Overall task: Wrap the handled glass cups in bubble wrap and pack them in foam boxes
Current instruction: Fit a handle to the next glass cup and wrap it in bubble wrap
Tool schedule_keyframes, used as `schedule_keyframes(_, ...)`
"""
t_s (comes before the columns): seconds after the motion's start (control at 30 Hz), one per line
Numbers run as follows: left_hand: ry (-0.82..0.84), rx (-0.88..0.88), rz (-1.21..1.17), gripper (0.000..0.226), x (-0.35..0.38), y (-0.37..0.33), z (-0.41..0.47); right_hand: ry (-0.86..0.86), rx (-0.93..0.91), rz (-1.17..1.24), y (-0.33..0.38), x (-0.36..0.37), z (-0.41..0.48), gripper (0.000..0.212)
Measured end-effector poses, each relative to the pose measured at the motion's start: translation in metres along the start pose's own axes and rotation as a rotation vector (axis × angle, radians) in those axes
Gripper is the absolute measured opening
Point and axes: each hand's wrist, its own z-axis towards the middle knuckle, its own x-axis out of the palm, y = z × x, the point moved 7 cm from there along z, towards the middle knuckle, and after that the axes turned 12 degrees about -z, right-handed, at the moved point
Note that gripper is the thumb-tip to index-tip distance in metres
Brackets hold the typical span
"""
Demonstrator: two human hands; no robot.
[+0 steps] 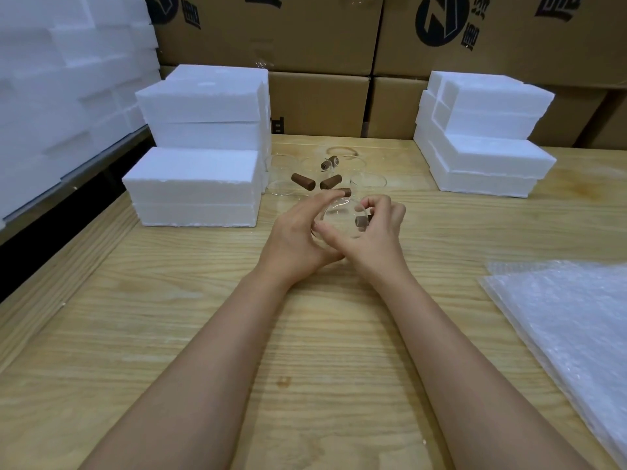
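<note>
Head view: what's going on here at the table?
A person holds one glass cup with the left hand and right hand curled round it, mid-table. More cups stand behind it, between two stacks of foam boxes. The bubble wrap lies to the right, untouched; the held cup is not yet wrapped.

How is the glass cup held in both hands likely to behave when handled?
The glass cup looks thin and clear, so probably fragile and fairly light. Its smooth wall may be slippery; the left hand and right hand both curl round it. Laid on its side it might roll, though its brown handle would likely stop that.
</note>
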Motion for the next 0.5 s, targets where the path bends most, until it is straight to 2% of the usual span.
schedule_keyframes(0.2, -0.062, -0.165, -0.144, 0.066, -0.007, 0.013, 0.001, 0.059, -0.181, 0.053, 0.006, -0.007, 0.001, 0.055)
schedule_keyframes(0.37, -0.085, -0.193, -0.221, 0.064, -0.009, 0.013, 0.002, 0.095, -0.146, 0.203, 0.007, -0.015, 0.007, 0.032)
schedule_keyframes(0.5, -0.085, -0.184, -0.195, 0.067, -0.01, 0.012, 0.002, 0.078, -0.097, 0.283, 0.004, -0.016, 0.008, 0.015)
